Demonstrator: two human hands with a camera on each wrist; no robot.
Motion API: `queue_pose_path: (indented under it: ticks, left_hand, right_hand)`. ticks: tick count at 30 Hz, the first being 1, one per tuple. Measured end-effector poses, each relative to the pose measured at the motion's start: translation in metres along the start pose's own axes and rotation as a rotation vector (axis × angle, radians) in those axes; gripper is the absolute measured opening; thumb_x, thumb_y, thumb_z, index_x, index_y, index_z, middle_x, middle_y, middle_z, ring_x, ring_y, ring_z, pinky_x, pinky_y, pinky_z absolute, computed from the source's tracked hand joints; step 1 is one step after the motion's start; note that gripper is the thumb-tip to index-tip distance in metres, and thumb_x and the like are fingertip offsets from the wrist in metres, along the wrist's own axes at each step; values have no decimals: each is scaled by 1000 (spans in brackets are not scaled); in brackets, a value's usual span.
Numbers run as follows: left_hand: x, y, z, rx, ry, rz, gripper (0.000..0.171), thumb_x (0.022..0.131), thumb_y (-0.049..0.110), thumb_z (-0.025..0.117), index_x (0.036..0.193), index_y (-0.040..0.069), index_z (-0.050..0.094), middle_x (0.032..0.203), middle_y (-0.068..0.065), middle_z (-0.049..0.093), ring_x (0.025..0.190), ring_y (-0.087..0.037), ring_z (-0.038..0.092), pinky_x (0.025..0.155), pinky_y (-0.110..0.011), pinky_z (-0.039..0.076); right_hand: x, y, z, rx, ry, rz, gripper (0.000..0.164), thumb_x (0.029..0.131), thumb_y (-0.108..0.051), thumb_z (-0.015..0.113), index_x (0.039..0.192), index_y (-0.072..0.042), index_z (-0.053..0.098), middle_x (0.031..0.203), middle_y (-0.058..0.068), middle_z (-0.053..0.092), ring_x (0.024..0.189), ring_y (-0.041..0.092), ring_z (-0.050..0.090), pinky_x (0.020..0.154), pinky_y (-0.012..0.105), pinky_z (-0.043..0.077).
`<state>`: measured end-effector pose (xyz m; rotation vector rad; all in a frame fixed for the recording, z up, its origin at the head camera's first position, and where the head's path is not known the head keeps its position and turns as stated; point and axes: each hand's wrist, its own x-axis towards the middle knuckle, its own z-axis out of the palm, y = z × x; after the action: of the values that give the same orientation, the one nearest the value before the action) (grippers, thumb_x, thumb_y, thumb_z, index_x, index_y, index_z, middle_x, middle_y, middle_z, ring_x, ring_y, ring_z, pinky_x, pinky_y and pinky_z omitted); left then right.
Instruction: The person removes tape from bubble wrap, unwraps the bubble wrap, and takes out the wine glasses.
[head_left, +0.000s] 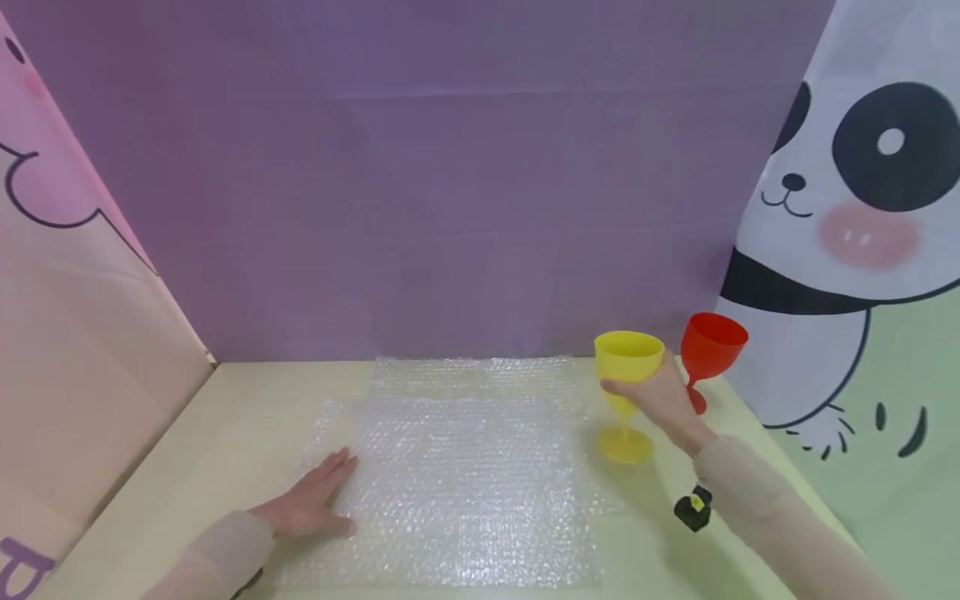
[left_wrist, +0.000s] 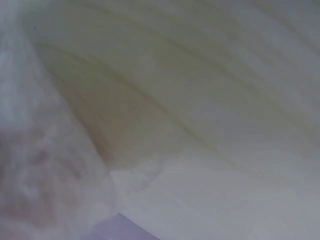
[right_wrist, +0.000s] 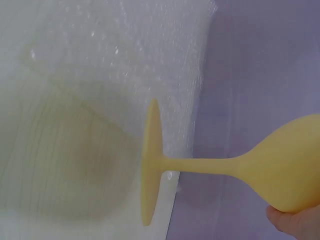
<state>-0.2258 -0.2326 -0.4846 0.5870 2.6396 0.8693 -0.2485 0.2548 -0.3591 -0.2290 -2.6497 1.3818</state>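
Observation:
A yellow plastic goblet is upright in my right hand, which grips it by the bowl. The right wrist view shows the goblet's stem and round foot held off the table, with a fingertip on the bowl. Across the middle of the table lies a sheet of bubble wrap, its far part seeming to be a second layer. My left hand rests with spread fingers on the wrap's left edge. The left wrist view is blurred and does not show the fingers.
Behind my right hand a red goblet stands near the table's back right corner. A purple backdrop rises at the table's far edge. Printed cloths hang on both sides, the right one with a panda. The pale table runs beneath everything.

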Motion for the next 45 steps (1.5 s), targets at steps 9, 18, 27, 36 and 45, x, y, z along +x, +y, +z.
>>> queue_pose_path:
  ticks: [9, 18, 27, 36, 45]
  left_hand:
    - [-1, -4, 3, 1, 8, 6, 98, 69, 37, 74, 142, -3, 23, 150, -26, 8, 136, -47, 4, 106, -65, 5]
    - [0, -5, 3, 16, 14, 7, 98, 69, 39, 73, 143, -2, 22, 150, -25, 7, 136, -46, 4, 107, -64, 5]
    - [-2, -2, 1, 10, 14, 14, 98, 69, 37, 74, 141, -5, 23, 149, -28, 8, 135, -48, 5, 107, -64, 5]
    - [-1, 1, -1, 8, 5, -9, 98, 70, 39, 73, 143, -2, 22, 151, -25, 7, 137, -45, 3, 108, -63, 4]
    - [-1, 0, 1, -4, 0, -12, 98, 71, 38, 73, 143, -2, 21, 151, -25, 6, 137, -45, 2, 107, -63, 4]
  right_hand:
    - [-1, 18, -21, 6, 60, 30, 100, 72, -51, 71, 138, -9, 10, 135, 20, 30, 115, 35, 37, 96, 53, 39]
    - [1, 36, -35, 56, 167, 49, 98, 75, -52, 67, 138, -11, 5, 136, 15, 27, 114, 31, 37, 99, 52, 38]
    - [1, 50, -43, 111, 289, 173, 103, 76, -51, 66, 142, -15, -5, 143, 14, 21, 123, 33, 29, 107, 53, 31]
    - [1, 63, -54, 130, 361, 232, 104, 75, -53, 67, 142, -20, -6, 146, 12, 19, 128, 31, 26, 110, 51, 27]
    - [-4, 71, -55, 130, 368, 269, 107, 72, -56, 68, 141, -26, -8, 147, 10, 18, 129, 31, 25, 110, 51, 28]
